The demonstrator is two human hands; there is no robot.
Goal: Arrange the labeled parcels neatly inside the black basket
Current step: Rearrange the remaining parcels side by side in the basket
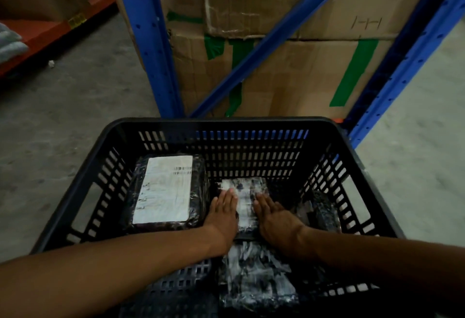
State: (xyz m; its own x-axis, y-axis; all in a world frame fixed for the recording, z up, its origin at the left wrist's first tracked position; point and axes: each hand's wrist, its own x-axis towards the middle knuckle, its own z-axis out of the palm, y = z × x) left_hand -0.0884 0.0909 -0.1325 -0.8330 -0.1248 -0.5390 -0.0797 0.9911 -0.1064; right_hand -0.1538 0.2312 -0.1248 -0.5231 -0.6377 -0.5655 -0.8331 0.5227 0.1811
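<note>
Nearest my camera, a wrapped parcel [254, 275] lies at the basket's near edge, its plastic too blurred for me to read any label or judge its heading. Just beyond it, my left hand [222, 213] and right hand [275, 217] lie flat, fingers extended and grasping nothing, palms pressed on either side of a dark middle parcel [245, 202] on the floor of the black basket [83, 169]. That parcel's long axis runs from me toward the far wall, its white label strip showing between my hands. Just left of my left hand sits a larger labeled parcel [164, 189], lying flat with its white label up, long axis also running near to far, the barcode at the far right corner. To the right of my right hand, another dark wrapped bundle [324, 210] rests against the basket's right wall; I cannot tell its orientation. Beyond the basket, blue rack uprights [151, 41] frame stacked cardboard boxes [289, 66] patched with green tape, standing on a grey concrete floor [75, 91].
</note>
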